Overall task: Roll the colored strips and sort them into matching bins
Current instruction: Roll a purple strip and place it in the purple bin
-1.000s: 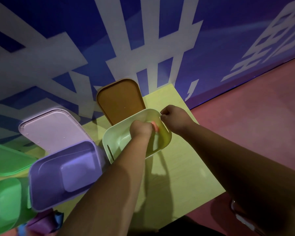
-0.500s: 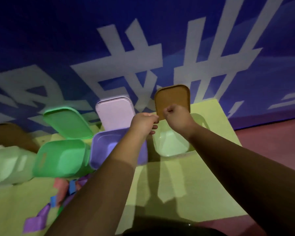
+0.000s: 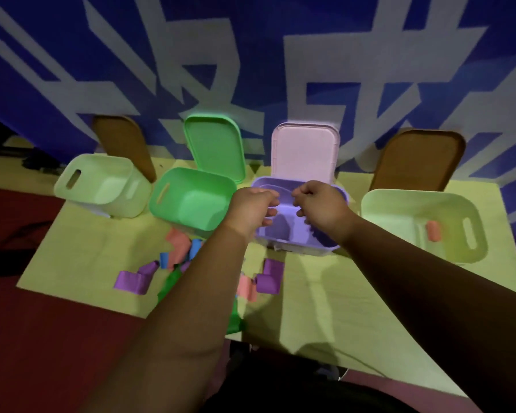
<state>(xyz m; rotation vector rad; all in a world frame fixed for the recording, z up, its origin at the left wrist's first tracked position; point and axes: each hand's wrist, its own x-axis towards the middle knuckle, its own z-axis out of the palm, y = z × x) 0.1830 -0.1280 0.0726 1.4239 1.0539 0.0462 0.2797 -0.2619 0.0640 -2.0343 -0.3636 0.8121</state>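
fingers of the left hand (image 3: 252,210) curled in toward the palm, thumb laid against them, no strip showing in the grip; likewise on the right hand (image 3: 322,208), knuckles up, fingers folded under, apparently holding nothing. both hands poised just above the open purple bin (image 3: 276,234), nearly knuckle to knuckle over its middle. nothing rolled to be seen inside that bin, at least in the part not covered by the hands. just right of the purple bin, inside the pale green bin (image 3: 399,195), one rolled salmon strip (image 3: 433,231) lying on the side away from the purple bin: the only sorted piece in sight. left of the purple bin, the green bin (image 3: 191,174) and, beyond it, another pale bin (image 3: 102,186), both seemingly bare inside. in front of the purple bin and to its left, on the yellow table (image 3: 355,293), a loose heap not yet handled: purple strips (image 3: 131,281), salmon strips (image 3: 178,245), a blue curl (image 3: 195,247), a green piece (image 3: 172,283) partly under the left forearm. judging by that, barely begun: one roll binned, nearly the whole pile left to roll and sort, most likely a fresh strip to be fetched from the heap next.
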